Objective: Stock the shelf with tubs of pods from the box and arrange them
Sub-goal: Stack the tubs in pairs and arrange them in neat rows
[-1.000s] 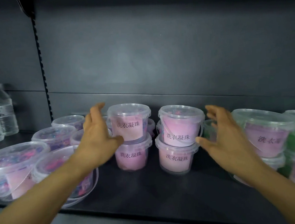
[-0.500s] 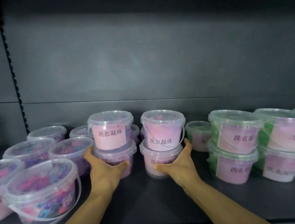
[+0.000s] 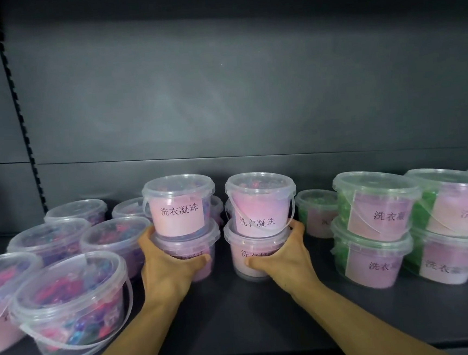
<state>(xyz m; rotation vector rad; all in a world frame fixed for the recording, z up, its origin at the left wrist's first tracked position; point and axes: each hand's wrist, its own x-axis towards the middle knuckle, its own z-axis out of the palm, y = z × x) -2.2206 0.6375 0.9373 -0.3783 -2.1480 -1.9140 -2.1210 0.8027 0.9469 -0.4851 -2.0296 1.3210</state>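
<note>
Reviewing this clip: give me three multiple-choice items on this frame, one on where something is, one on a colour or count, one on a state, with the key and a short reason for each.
1. Where does each hand grip?
A. the bottom tub of a two-high stack
B. the top tub's lid
C. a carry handle

2. What colour are the pods in the stacked tubs at the right?
A. yellow
B. green
C. white

3. How is the handle of the top tub above the right hand?
A. raised over the lid
B. missing
C. hanging down across its label

Key: 1 A, the left hand grips the left bottom tub and the right hand grips the right bottom tub. 2 B, the green tubs show green through their walls. 3 C, the handle of the right top tub crosses the label.
</note>
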